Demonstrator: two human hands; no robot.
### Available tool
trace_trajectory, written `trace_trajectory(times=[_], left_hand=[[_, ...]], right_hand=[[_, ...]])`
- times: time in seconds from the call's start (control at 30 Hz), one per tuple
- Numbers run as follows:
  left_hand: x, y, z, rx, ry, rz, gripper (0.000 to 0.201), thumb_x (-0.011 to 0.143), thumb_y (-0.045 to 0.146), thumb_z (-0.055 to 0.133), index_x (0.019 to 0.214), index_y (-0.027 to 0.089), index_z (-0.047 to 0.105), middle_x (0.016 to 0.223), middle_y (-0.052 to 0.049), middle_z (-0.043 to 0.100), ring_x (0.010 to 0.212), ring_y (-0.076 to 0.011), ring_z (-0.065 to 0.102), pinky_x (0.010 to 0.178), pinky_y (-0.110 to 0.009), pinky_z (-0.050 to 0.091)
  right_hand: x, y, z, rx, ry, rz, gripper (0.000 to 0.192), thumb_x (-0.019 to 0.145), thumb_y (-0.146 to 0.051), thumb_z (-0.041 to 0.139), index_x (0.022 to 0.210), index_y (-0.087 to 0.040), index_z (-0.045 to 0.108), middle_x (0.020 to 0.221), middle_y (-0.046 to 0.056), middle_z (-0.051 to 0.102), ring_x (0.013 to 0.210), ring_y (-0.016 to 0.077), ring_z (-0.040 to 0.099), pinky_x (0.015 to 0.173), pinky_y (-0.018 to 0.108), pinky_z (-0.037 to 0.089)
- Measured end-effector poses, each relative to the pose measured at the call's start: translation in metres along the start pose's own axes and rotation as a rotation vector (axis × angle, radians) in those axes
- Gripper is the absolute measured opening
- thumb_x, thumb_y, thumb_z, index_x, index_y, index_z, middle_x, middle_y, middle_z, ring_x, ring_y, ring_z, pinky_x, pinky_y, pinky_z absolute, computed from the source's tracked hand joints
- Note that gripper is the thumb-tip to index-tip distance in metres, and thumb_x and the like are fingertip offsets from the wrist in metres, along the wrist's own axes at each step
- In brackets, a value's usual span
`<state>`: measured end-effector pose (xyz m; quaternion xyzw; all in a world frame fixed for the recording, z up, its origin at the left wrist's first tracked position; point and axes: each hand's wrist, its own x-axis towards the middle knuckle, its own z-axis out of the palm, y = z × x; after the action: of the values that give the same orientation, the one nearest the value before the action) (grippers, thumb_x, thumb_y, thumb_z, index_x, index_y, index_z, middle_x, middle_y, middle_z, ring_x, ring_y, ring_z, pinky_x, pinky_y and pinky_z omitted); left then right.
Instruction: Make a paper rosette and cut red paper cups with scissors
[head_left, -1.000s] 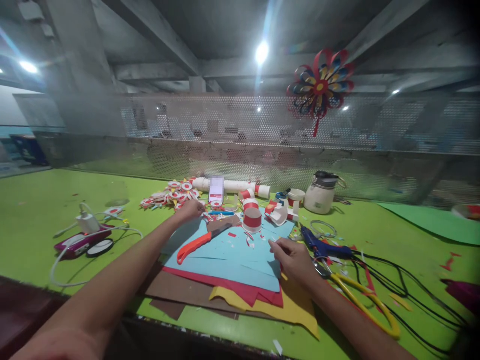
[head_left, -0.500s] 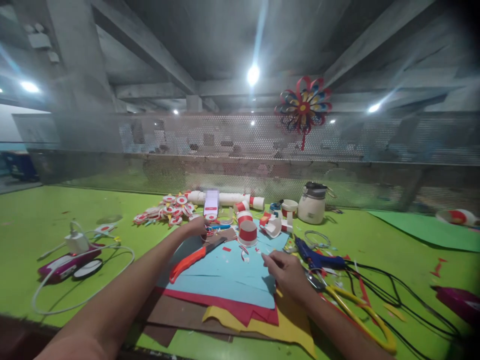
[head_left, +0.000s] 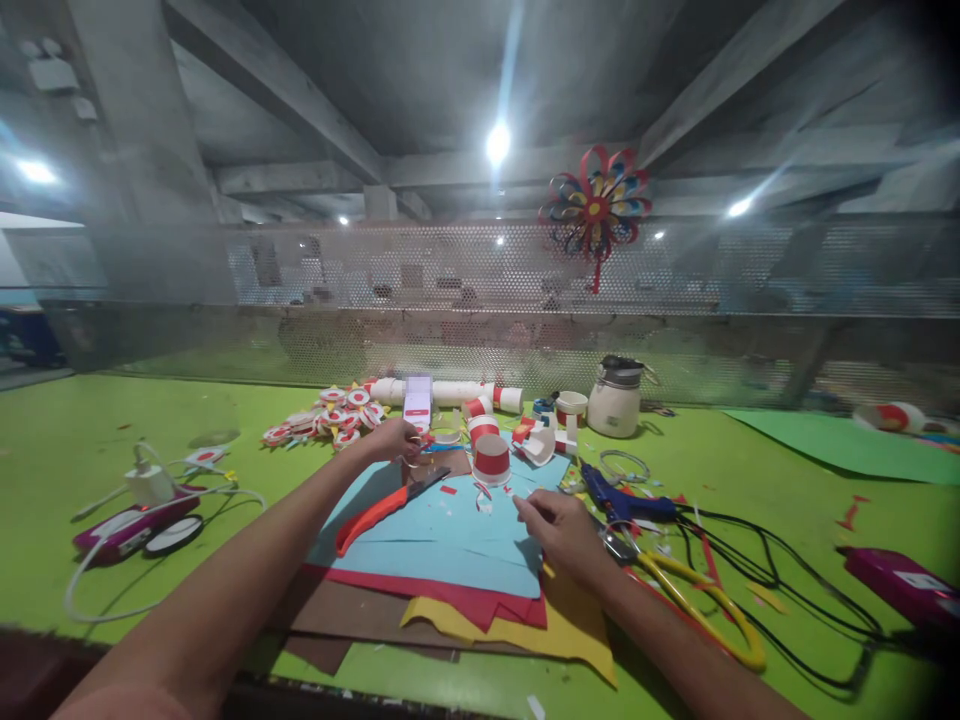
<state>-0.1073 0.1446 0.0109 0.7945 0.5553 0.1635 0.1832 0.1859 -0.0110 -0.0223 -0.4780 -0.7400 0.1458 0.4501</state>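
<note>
A craft workshop, I'd say: 1 hot-glue gun [head_left: 628, 504] right of the right fingers [head_left: 531, 510], coloured paper [head_left: 457, 548] below them, concrete beams [head_left: 279, 92] far above.

Knife [head_left: 373, 517] on paper [head_left: 465, 562], phone [head_left: 418, 400] behind, perhaps against tube [head_left: 457, 394]

Grey beamed ceiling [head_left: 375, 70], bright lamp [head_left: 498, 144], perforated screen [head_left: 465, 265], green table [head_left: 150, 420]

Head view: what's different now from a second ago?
The left hand has moved a little to the right, so its fingertips now show just below the phone; whether it has grasped anything is too small to tell. The camera has also turned, so things sit further left in the picture. The right hand stays over the blue sheet; the orange-handled knife lies as before.
</note>
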Motion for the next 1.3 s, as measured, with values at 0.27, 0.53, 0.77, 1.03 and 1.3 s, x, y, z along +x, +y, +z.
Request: trace_trajectory(times=[0.27,0.53,0.77,1.03,1.3], left_hand=[[-0.001,0.005,-0.012,0.138,-0.063,-0.013,0.033,0.086,0.033,0.054,0.113,0.014,0.056,0.114,-0.008,0.058,0.097,-0.0228,0.058,0.080,-0.041,0.050],[-0.003,0.005,-0.011,0.130,-0.071,-0.041,0.034,0.086,0.033,0.055,0.113,0.014,0.056,0.115,-0.008,0.057,0.098,-0.0233,0.058,0.080,-0.041,0.050],[-0.003,-0.001,-0.015,-0.018,-0.046,-0.060,0.031,0.086,0.032,0.054,0.112,0.014,0.056,0.111,-0.008,0.059,0.093,-0.0201,0.060,0.077,-0.039,0.051],[-0.014,0.000,-0.021,-0.293,0.066,0.022,0.022,0.067,0.028,0.070,0.078,0.011,0.064,0.061,0.000,0.062,0.054,-0.0111,0.053,0.052,-0.025,0.042],[-0.031,0.018,-0.017,-0.537,0.042,0.070,0.028,0.056,0.028,0.075,0.076,0.011,0.063,0.060,-0.001,0.062,0.053,-0.0107,0.051,0.052,-0.025,0.038]], right_hand=[[0.001,-0.001,-0.001,-0.018,-0.004,-0.005,0.037,0.086,-0.035,0.048,0.056,-0.016,0.058,0.051,-0.001,0.055,0.049,0.0118,0.046,0.050,0.023,0.033],[0.002,0.002,0.000,-0.029,0.018,-0.029,0.037,0.085,-0.034,0.049,0.055,-0.016,0.060,0.048,-0.002,0.049,0.049,0.0112,0.041,0.050,0.024,0.031],[0.001,0.005,0.001,-0.018,-0.003,-0.024,0.039,0.086,-0.035,0.048,0.054,-0.015,0.058,0.050,-0.001,0.052,0.050,0.0113,0.046,0.052,0.023,0.033],[0.001,0.005,0.002,-0.020,-0.016,-0.015,0.039,0.086,-0.036,0.048,0.055,-0.015,0.057,0.051,-0.001,0.054,0.050,0.0117,0.047,0.051,0.023,0.034],[0.000,0.005,0.002,-0.025,-0.021,-0.024,0.039,0.087,-0.036,0.047,0.054,-0.016,0.056,0.052,0.000,0.054,0.051,0.0116,0.047,0.052,0.023,0.034]])
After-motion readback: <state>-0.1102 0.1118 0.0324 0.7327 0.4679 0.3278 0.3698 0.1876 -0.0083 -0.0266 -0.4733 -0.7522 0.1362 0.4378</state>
